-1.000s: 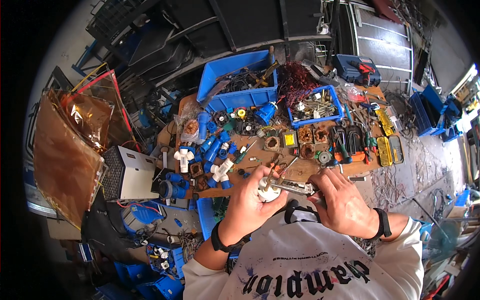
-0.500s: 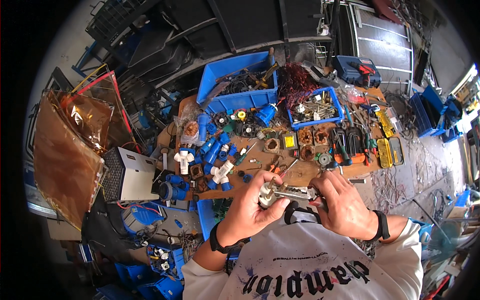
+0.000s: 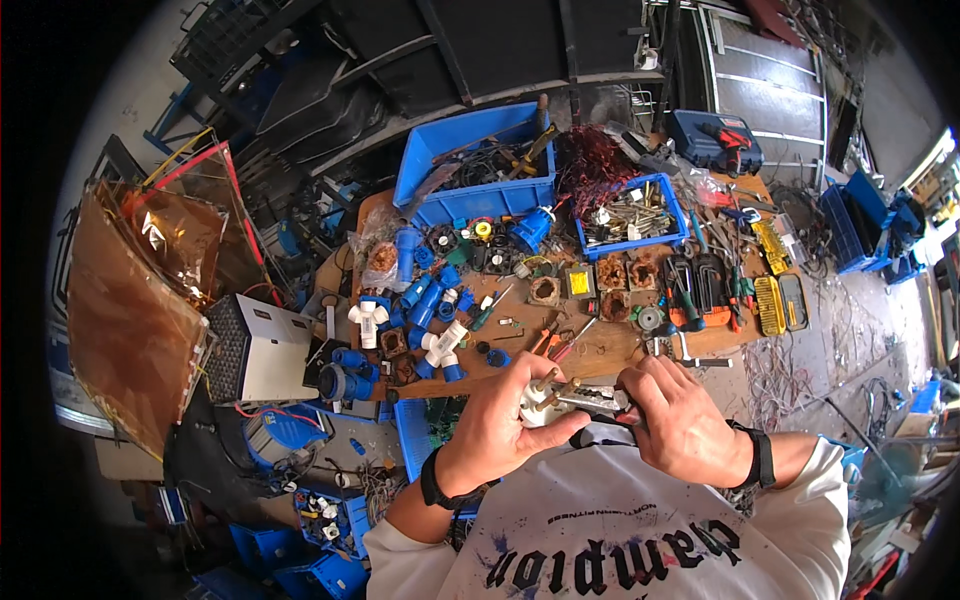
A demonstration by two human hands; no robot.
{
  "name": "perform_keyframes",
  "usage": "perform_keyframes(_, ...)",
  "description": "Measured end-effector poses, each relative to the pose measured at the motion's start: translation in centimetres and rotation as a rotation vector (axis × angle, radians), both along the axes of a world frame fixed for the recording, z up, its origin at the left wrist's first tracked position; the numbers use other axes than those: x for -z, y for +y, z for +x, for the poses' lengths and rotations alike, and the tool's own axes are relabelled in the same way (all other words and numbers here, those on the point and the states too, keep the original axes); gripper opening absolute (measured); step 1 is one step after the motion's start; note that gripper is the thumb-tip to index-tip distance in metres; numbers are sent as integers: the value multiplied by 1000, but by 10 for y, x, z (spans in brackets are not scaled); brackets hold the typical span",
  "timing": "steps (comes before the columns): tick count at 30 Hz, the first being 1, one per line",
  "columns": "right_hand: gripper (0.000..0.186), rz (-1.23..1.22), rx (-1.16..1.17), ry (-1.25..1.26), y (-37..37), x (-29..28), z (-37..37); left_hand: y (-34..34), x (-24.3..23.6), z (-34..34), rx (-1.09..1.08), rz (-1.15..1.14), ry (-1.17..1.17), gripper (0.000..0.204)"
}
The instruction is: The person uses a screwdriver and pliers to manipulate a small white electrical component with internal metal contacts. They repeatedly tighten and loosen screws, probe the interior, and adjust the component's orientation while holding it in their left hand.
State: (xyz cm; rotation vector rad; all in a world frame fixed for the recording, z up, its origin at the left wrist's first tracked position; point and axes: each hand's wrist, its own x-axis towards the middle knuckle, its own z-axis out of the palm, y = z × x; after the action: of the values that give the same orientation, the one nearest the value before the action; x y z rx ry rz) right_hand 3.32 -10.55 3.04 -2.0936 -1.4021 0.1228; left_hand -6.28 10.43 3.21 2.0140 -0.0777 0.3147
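Observation:
My left hand [image 3: 500, 425] is closed around a white round plug part [image 3: 533, 408] with brass-coloured pins [image 3: 547, 392] standing up from it. Thumb and fingers grip it from either side. My right hand [image 3: 690, 425] is wrapped round the handles of silver pliers [image 3: 592, 402]. Their head reaches left to the pins; whether the jaws pinch one cannot be made out, and the handles are mostly hidden by my fingers. Both hands are in front of my chest, just past the table's near edge. On the table beyond them lie orange-handled pliers [image 3: 547, 338] and a screwdriver [image 3: 575, 340].
The wooden table [image 3: 500, 372] carries blue and white pipe-like fittings [image 3: 428, 303], rusty square parts [image 3: 612, 305] and a row of hand tools [image 3: 705, 285]. Behind stand a large blue bin [image 3: 475, 205] and a blue tray of metal pieces [image 3: 632, 243]. A white box [image 3: 265, 350] is at left.
The plug part has tilted in my left hand, so its pins show more plainly. The pliers' head has swung slightly lower, and my right hand has shifted a little down and left.

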Motion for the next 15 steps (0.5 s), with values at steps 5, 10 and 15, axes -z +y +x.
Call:
perform_keyframes(5,45,50,-3,70,3,8,3,2,0,1,-11,2,52,41)
perform_keyframes(10,44,121,-3,87,4,0,5,-3,-10,-4,-14,-135,129,38)
perform_keyframes(15,38,75,-34,66,4,1,6,-4,-1,-7,-36,-243,149,38)
